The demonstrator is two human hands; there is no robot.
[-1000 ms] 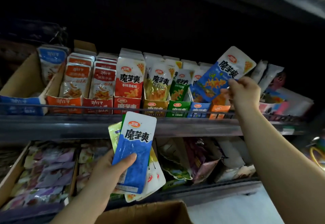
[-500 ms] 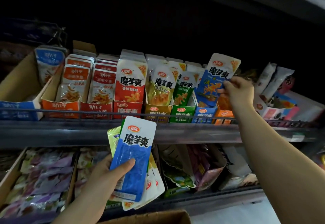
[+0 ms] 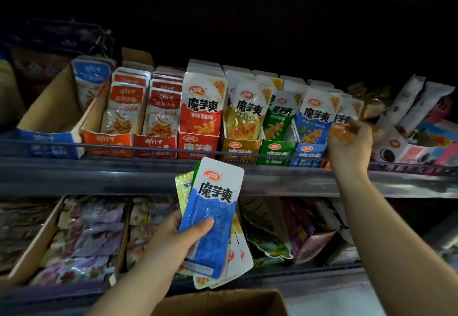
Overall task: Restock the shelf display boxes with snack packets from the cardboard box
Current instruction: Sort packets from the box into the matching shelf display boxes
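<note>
Spanning the view, the shelf [image 3: 99,176] is seen restocked further: the blue packet [image 3: 316,117] lifted a second ago has been seated in the blue display box [image 3: 307,154]. More packets [image 3: 210,219] are held clamped in the left hand [image 3: 168,243] above the cardboard box [image 3: 223,302]. The right hand [image 3: 349,147] is blurred, so whether its fingers are apart cannot be told.

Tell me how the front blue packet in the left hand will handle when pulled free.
Probably light and bendy: the blue packet is a thin pouch. Its glossy film looks slippery, so it may slide under the thumb of the left hand.
</note>
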